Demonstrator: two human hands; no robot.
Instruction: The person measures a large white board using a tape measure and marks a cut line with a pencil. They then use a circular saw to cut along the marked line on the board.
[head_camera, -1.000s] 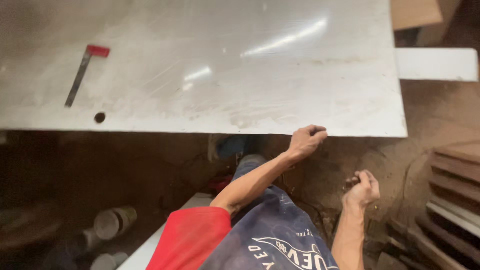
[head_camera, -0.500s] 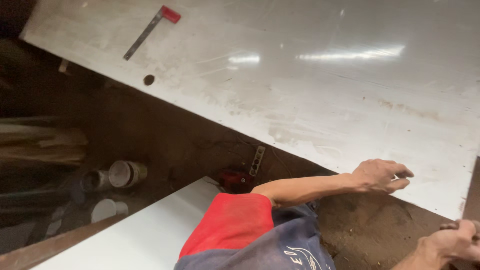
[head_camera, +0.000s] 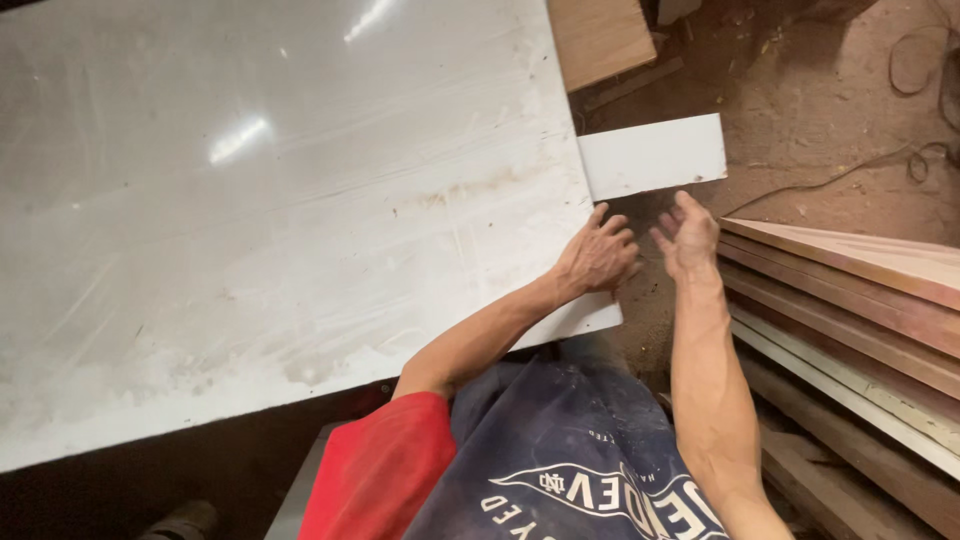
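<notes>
A large white laminated board (head_camera: 280, 190) fills the left and middle of the head view, dusty and scuffed. My left hand (head_camera: 597, 256) rests on its right edge near the lower corner, fingers curled over the rim. My right hand (head_camera: 686, 233) hovers just beside that edge with its fingers spread and nothing in it. A small white offcut panel (head_camera: 652, 155) sticks out from under the board just above both hands.
A stack of long wooden boards (head_camera: 850, 300) lies at the right. A brown plywood piece (head_camera: 598, 38) sits at the top. The floor (head_camera: 830, 110) is covered in sawdust, with a thin cable (head_camera: 920, 70) across it.
The view has swung right, so the red-handled tool on the board has left the picture. My left hand has moved along the edge to the right side. My right hand, earlier fisted, has opened beside it.
</notes>
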